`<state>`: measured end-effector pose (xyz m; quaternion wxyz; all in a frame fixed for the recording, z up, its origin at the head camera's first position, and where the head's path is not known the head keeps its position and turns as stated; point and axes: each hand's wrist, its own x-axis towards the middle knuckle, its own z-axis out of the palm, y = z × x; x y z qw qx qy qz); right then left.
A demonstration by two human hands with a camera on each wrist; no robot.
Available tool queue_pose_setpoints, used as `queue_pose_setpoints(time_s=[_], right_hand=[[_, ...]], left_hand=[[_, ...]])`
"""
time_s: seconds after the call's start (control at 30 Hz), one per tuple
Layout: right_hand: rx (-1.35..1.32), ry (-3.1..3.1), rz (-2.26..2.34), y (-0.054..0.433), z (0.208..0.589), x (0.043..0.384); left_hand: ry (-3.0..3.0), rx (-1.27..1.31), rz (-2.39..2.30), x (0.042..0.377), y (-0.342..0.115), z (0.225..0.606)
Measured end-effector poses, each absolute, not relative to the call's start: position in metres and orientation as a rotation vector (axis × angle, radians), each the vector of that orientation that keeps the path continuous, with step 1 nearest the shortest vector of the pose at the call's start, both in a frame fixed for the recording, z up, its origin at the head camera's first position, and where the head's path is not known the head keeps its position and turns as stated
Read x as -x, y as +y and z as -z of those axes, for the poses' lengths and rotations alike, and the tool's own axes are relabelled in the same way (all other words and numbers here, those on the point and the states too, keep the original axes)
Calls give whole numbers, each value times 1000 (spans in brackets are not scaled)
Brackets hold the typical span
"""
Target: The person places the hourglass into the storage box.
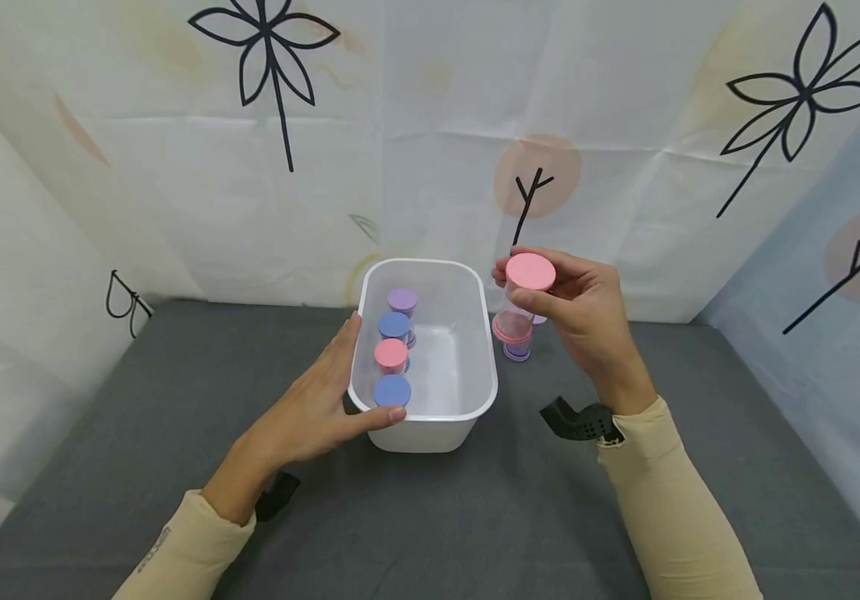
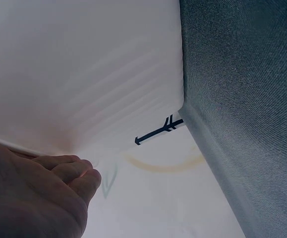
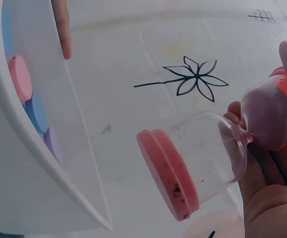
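In the head view my right hand (image 1: 587, 312) holds a pink-capped hourglass (image 1: 530, 272) just right of the white plastic bin (image 1: 430, 432), at about rim height. The right wrist view shows its clear glass, red sand in one bulb, and dark specks on the near pink cap (image 3: 175, 183). My left hand (image 1: 317, 400) grips the bin's near left corner, fingers along the outer left wall and thumb over the front rim. Inside, along the left wall, stand a purple hourglass (image 1: 402, 299), a blue one (image 1: 395, 324), a pink one (image 1: 391, 354) and a nearer blue one (image 1: 392, 390).
Behind the held hourglass, a purple base (image 1: 517, 352) shows on the grey tabletop (image 1: 430, 525); most of that piece is hidden. A white cloth backdrop (image 1: 437, 192) with printed flowers rises behind the bin. Side cloths stand left and right.
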<state>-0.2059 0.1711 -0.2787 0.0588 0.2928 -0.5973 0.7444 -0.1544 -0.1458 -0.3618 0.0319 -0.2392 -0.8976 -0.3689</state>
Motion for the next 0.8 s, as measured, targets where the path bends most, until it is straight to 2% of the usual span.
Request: queue_pose_setpoints(time_s=[0.3, 0.8], right_hand=[[-1078, -2034, -2168, 143, 278, 229], [-965, -2420, -1817, 123, 316, 255]], left_hand=[[-2756, 739, 1149, 155, -145, 362], [-2755, 750, 1160, 155, -145, 360]])
